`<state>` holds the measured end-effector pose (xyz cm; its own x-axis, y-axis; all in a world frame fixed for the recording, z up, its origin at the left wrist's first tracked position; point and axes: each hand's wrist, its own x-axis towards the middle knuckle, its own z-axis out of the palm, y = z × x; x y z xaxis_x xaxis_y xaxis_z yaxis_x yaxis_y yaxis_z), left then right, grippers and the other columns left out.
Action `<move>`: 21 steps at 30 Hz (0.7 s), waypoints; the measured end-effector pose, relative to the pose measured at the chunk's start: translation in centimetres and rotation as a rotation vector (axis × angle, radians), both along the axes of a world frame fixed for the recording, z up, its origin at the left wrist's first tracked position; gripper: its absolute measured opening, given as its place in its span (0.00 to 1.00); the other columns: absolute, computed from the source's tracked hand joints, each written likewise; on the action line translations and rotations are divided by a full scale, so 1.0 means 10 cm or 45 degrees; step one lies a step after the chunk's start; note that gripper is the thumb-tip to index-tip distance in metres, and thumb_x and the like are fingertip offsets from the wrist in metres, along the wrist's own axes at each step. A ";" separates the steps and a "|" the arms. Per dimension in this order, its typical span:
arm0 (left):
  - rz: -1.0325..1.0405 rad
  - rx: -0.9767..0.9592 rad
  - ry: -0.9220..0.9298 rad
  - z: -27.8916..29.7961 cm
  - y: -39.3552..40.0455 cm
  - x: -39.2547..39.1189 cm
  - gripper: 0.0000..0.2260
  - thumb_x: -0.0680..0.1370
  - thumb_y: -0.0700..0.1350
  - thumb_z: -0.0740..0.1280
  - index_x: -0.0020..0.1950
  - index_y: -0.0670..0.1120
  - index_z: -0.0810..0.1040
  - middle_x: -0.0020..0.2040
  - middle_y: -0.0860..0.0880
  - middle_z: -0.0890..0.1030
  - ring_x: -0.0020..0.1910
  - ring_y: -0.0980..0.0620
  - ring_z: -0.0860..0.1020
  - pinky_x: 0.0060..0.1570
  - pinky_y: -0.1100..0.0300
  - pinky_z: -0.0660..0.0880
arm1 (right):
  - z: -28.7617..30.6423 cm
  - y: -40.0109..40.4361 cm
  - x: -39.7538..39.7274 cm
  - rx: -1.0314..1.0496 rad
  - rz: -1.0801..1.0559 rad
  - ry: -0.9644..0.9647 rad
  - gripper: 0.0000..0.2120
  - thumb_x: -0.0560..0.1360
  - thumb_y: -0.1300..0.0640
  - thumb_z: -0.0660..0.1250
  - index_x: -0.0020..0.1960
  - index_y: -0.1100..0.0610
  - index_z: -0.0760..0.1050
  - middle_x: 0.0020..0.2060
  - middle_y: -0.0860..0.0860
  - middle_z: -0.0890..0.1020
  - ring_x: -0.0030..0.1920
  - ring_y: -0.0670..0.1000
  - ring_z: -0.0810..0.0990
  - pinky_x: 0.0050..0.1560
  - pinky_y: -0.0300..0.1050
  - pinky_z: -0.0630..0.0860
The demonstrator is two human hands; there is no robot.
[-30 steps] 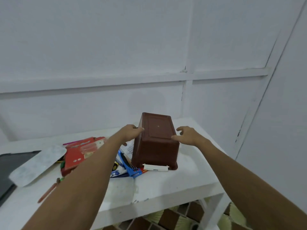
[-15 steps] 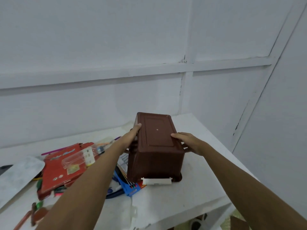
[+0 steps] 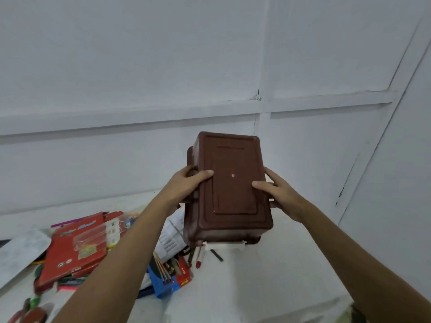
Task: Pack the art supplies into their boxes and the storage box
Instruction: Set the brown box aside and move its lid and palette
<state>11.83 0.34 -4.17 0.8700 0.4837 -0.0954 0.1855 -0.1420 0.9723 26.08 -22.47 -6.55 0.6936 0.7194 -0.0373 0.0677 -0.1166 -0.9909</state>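
Both hands clamp the brown storage box (image 3: 229,190) between them, left hand (image 3: 186,185) and right hand (image 3: 278,194) on opposite long sides; underside faces up, long axis pointing away, both equally near.

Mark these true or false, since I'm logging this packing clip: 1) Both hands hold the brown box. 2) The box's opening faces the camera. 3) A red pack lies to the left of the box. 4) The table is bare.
1) True: the left hand and right hand grip the brown box by its sides.
2) False: its closed base faces the camera.
3) True: the red pack lies there.
4) False: supplies lie scattered over the table.
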 end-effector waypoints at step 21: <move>0.061 -0.293 -0.010 -0.30 -0.74 0.39 0.18 0.75 0.32 0.62 0.59 0.48 0.79 0.55 0.38 0.81 0.44 0.43 0.80 0.33 0.56 0.76 | -0.18 -0.90 0.62 0.188 -0.144 0.294 0.13 0.74 0.63 0.68 0.57 0.66 0.74 0.52 0.62 0.80 0.48 0.54 0.83 0.49 0.52 0.80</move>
<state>15.72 -7.05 -7.15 0.8479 0.4904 -0.2013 0.1789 0.0927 0.9795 32.30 -31.45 -8.36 0.7550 0.6474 -0.1040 -0.1665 0.0359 -0.9854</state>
